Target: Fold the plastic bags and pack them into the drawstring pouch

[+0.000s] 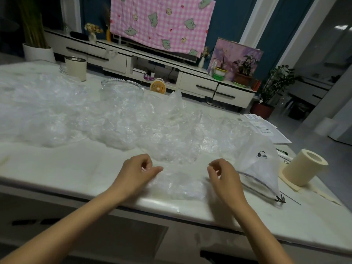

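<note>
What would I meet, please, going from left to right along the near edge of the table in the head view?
In order: left hand → clear plastic bag → right hand → drawstring pouch → cream roll.

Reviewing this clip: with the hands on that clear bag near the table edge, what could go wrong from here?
The clear bag, apparently pinched by the left hand with the blurred right hand beside it, lies at the near edge of the table and may slide off. The pile of loose bags sits right behind it; a fold could drag some along.
</note>
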